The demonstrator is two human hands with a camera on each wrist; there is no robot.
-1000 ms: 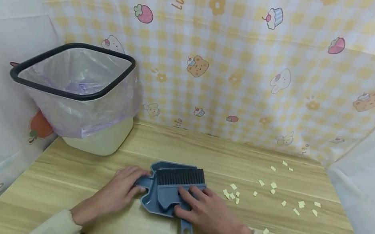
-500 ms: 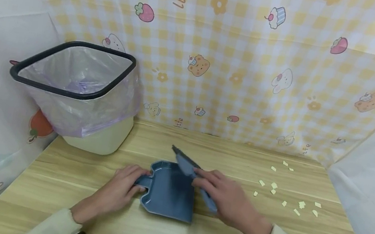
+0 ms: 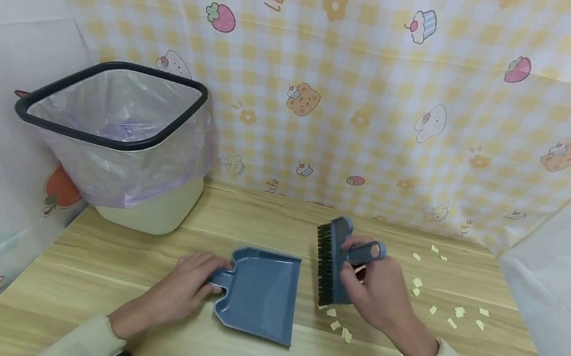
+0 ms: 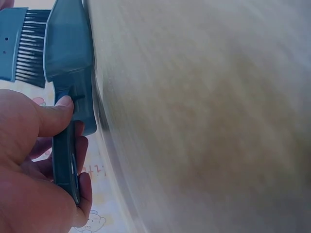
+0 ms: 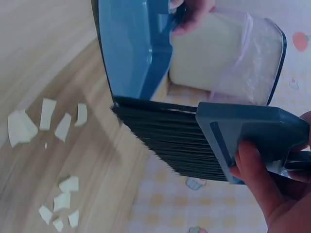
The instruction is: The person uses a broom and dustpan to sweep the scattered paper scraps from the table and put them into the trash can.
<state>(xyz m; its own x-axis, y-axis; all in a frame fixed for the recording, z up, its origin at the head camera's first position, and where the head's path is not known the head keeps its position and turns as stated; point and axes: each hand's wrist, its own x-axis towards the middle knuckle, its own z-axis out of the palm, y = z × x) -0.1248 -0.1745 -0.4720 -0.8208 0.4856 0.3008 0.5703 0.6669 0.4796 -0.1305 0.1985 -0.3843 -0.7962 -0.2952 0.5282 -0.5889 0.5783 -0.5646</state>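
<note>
A blue dustpan (image 3: 261,294) lies flat on the table, its straight lip facing right. My left hand (image 3: 195,281) grips the dustpan's short handle, thumb on one side and fingers curled round the other in the left wrist view. In my right hand (image 3: 379,290) is a blue brush (image 3: 336,262) with dark bristles (image 5: 167,136), held just right of the dustpan's lip, bristles toward it. Small pale yellow paper scraps (image 3: 346,335) lie below and beside the brush. More scraps (image 5: 63,200) show on the wood in the right wrist view.
A bin (image 3: 148,207) with a black rim and a clear-purple bag stands at the back left. Further paper scraps (image 3: 459,311) are scattered over the right of the table. A checked cloth (image 3: 291,142) hangs along the back edge.
My right hand has lifted the brush out of the dustpan, turned it and carried it right. The scraps near it have shifted toward the front. My left hand stays on the dustpan handle.
</note>
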